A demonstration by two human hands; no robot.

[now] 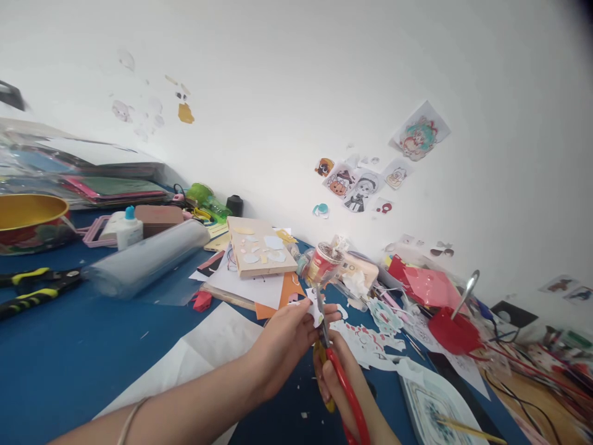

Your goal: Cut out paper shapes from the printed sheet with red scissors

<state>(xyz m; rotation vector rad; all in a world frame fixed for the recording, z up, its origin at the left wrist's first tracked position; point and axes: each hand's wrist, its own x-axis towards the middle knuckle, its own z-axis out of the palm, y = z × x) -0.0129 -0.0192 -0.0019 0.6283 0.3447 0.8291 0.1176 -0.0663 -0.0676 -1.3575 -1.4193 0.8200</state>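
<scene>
My left hand (288, 330) pinches a small white paper cutout (314, 309) with printed marks between thumb and fingers. Closed round the handles of a pair of scissors (343, 383), red and yellow, is my right hand (345, 364), just below and right of the left. The scissor blades point up and lie against the paper piece; whether they are cutting into it I cannot tell. Behind the hands lie cut paper scraps with red drawings (365, 340). A large white sheet (204, 346) rests under my left forearm.
A board with paper pieces (259, 262) lies on stacked papers. Beyond the hands stands a red cup (323, 262). Pliers (41, 287), a clear plastic roll (148, 259) and a glue bottle (130, 228) are at left. A white tray with a brush (430, 395) sits at right.
</scene>
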